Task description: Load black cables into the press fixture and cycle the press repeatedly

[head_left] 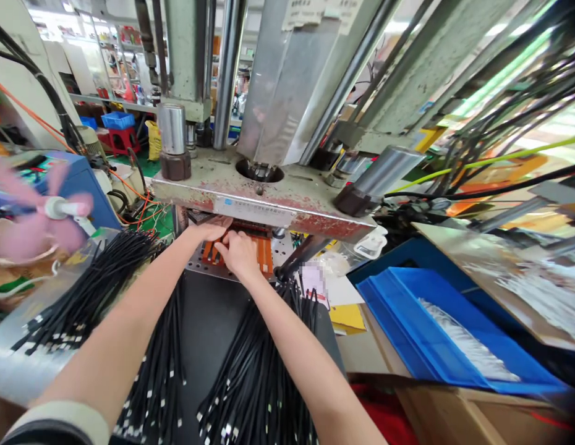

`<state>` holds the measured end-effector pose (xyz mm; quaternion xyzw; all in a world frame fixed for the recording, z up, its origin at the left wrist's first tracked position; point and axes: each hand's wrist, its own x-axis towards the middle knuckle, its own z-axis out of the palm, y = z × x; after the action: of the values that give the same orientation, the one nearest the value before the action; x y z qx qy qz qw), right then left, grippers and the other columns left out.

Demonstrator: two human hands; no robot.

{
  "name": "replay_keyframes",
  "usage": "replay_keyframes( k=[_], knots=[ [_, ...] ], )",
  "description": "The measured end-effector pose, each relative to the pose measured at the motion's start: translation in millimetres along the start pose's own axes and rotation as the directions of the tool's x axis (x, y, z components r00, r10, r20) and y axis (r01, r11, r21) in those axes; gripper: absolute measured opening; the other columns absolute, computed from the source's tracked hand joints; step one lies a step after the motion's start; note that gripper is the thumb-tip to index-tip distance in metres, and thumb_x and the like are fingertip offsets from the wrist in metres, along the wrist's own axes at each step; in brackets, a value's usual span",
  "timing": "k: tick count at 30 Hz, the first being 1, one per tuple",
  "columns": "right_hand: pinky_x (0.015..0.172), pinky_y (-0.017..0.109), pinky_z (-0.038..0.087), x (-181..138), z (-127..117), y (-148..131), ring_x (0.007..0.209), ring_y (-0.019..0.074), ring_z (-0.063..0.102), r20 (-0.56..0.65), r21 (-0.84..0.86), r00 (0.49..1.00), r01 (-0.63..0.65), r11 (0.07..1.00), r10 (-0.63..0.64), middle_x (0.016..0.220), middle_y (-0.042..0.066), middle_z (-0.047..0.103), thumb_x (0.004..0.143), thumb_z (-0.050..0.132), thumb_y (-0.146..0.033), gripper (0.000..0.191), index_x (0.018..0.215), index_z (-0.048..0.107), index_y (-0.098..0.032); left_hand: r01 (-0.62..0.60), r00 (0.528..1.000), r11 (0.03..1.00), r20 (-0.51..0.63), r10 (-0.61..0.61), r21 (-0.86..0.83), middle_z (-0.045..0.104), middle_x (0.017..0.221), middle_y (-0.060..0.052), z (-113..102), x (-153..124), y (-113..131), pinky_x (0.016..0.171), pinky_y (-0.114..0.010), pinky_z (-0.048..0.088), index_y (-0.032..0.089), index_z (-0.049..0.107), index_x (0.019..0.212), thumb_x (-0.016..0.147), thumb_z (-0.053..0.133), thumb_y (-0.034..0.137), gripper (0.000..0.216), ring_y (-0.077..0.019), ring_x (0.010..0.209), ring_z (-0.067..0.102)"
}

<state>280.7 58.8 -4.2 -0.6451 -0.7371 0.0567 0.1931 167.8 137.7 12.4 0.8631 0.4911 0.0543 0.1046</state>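
My left hand [212, 230] reaches under the press plate [264, 201], its visible fingers stretched out flat over the back left of an orange-brown mould [265, 252]. Beside it, my right hand [241, 252] bends down onto the middle of the mould, fingers curled and thumb towards the left. Whatever lies under those fingertips is hidden. Small black cable ends show in the mould slots near the right thumb. Below my forearms hang two bunches of black cables, a left bunch [164, 346] and a right bunch [255, 371], with light metallic tips.
Steel columns and a ram [287, 80] rise above the plate. Another black cable pile [102, 290] lies on the left, near a spinning pink fan [46, 207]. At right stands a blue bin [408, 327] holding white strips. Dark hoses run across the upper right.
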Motion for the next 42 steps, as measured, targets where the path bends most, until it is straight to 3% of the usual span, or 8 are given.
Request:
replay_keyframes(
  k=[7,12,15,20,24,28,34,42],
  knots=[
    [0.073,0.03,0.044,-50,-25,59,0.084,0.0229,0.067,-0.073,-0.034,0.996,-0.05,0.998,0.048,0.09,0.01,0.07,0.096,0.052,-0.034,0.021,0.097,0.064,-0.017,0.056,0.979,0.998,-0.196,-0.048,0.039,0.05,0.144,-0.013,15,-71,2,0.11,-0.033,0.036,0.012,0.042,0.14,0.102,0.015,0.032,0.052,-0.02,0.133,0.046],
    [0.062,0.035,0.041,-126,-22,114,0.079,0.0339,0.07,0.184,-0.388,0.91,-0.281,0.878,0.373,0.082,0.019,0.072,0.096,0.048,-0.045,0.038,0.087,0.069,-0.014,0.449,0.89,0.861,-0.198,-0.41,0.237,0.065,0.108,-0.022,46,-144,-15,0.082,-0.044,0.052,0.008,0.063,0.105,0.094,0.04,0.036,0.038,-0.0355,0.105,0.063],
    [0.065,0.032,0.042,-139,-16,123,0.083,0.0296,0.071,0.289,-0.246,0.89,-0.286,0.926,0.352,0.084,0.012,0.075,0.094,0.051,-0.036,0.028,0.085,0.07,-0.018,0.48,0.877,0.845,-0.114,-0.466,0.236,0.068,0.1,-0.019,49,-154,-28,0.076,-0.041,0.052,0.009,0.064,0.1,0.093,0.041,0.03,0.032,-0.0336,0.094,0.068],
    [0.064,0.03,0.043,-137,-24,113,0.074,0.0251,0.07,0.036,0.019,0.937,-0.347,0.938,0.347,0.077,0.008,0.074,0.091,0.05,-0.031,0.022,0.085,0.067,-0.019,0.502,0.859,0.838,-0.231,-0.456,0.213,0.07,0.087,-0.014,26,-161,-31,0.073,-0.039,0.051,0.015,0.063,0.1,0.096,0.036,0.036,0.034,-0.0319,0.085,0.07],
    [0.06,0.026,0.044,-140,-41,68,0.061,0.0165,0.065,0.036,0.494,0.997,-0.072,0.867,0.063,0.071,0.002,0.072,0.089,0.05,-0.029,0.021,0.103,0.062,-0.019,0.198,0.907,0.974,-0.356,-0.225,-0.111,0.069,0.079,-0.006,-8,-171,-4,0.069,-0.03,0.051,0.016,0.063,0.093,0.095,0.044,0.037,0.028,-0.0203,0.072,0.068],
    [0.056,0.022,0.043,-136,-55,13,0.055,0.0114,0.06,0.018,0.727,0.982,0.116,0.677,-0.187,0.069,-0.002,0.068,0.09,0.049,-0.025,0.019,0.103,0.062,-0.021,-0.149,0.957,0.813,-0.288,-0.025,-0.563,0.064,0.07,0.001,-42,-171,41,0.048,-0.017,0.044,0.018,0.066,0.097,0.093,0.049,0.036,0.026,-0.0082,0.052,0.057],
    [0.054,0.021,0.042,-121,-65,-14,0.054,0.0094,0.053,-0.066,0.86,0.983,0.143,0.491,-0.17,0.065,-0.002,0.061,0.093,0.049,-0.029,0.015,0.087,0.059,-0.02,-0.254,0.962,0.582,-0.263,0.07,-0.772,0.062,0.068,0.0,-68,-153,81,0.041,-0.016,0.047,0.015,0.07,0.087,0.086,0.061,0.033,0.02,-0.0064,0.044,0.055],
    [0.053,0.021,0.039,-126,-50,-9,0.053,0.0093,0.049,-0.076,0.857,0.987,0.137,0.496,-0.141,0.066,-0.003,0.057,0.094,0.051,-0.036,0.021,0.086,0.06,-0.019,-0.187,0.98,0.411,-0.199,0.014,-0.892,0.057,0.05,0.003,-69,-131,90,0.036,-0.016,0.043,0.013,0.065,0.073,0.071,0.077,0.036,0.026,-0.0071,0.039,0.052]
  ],
)
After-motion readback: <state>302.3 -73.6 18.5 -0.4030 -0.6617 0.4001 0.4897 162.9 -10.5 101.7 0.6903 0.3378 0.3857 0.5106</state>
